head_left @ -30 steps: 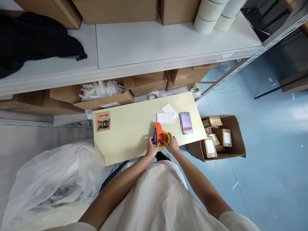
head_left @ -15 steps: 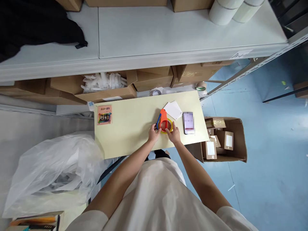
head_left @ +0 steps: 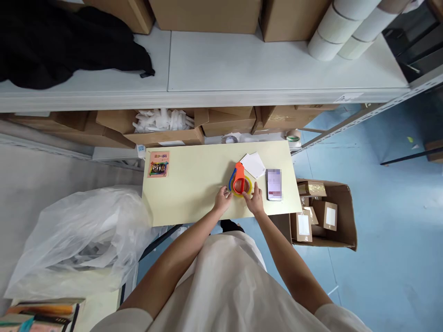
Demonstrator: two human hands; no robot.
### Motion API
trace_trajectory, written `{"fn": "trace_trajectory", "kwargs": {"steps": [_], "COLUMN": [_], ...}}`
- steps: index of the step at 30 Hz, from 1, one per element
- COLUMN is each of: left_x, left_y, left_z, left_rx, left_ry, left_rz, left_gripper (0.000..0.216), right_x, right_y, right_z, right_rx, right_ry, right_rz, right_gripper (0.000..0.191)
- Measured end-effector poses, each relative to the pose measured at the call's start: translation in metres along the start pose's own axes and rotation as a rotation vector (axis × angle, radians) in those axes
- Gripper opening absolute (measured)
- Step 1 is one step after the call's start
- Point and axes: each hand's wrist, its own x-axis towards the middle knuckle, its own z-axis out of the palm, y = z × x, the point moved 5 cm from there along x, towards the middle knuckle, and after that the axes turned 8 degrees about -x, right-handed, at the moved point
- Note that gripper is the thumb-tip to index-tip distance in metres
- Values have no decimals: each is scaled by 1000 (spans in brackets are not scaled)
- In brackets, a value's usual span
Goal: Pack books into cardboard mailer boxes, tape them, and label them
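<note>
An orange tape dispenser [head_left: 238, 177] with a yellowish tape roll lies on the pale yellow table [head_left: 194, 184]. My left hand [head_left: 222, 200] touches its near left side with curled fingers. My right hand [head_left: 255, 199] rests at its near right side, fingers partly spread toward the roll. Both hands flank the dispenser; whether they grip it is unclear. White cards [head_left: 254, 164] lie just beyond the dispenser and a phone [head_left: 274, 184] lies to its right.
A colourful card [head_left: 158, 163] lies at the table's far left corner. An open carton of small boxes [head_left: 325, 214] stands on the blue floor to the right. A big plastic bag [head_left: 79, 240] sits left. Shelving with cartons, paper rolls [head_left: 342, 27] and black cloth [head_left: 51, 41] rises behind.
The view has shifted, so the table sits slightly lower and further right in frame. The dispenser has turned a little and my hands now sit at its near edge, the right hand more opened.
</note>
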Motion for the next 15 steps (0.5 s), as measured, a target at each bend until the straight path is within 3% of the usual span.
{"fn": "trace_trajectory", "kwargs": {"steps": [4, 7, 9, 15], "left_x": [-11, -26, -41, -122], "left_y": [9, 16, 20, 6], "left_z": [-28, -68, -106, -235], "left_rx": [-31, -59, -36, 38], "left_ry": [46, 18, 44, 375], "left_rz": [-15, -13, 2, -21], "left_gripper": [49, 51, 49, 39], "right_x": [-6, -3, 0, -14], "right_y": [-30, -71, -106, -206], "right_z": [-22, -22, -10, 61], "right_rx": [-88, -82, -56, -22], "right_ry": [247, 286, 207, -289], "right_rz": [-277, -489, -630, -895], "right_gripper": [69, 60, 56, 45]}}
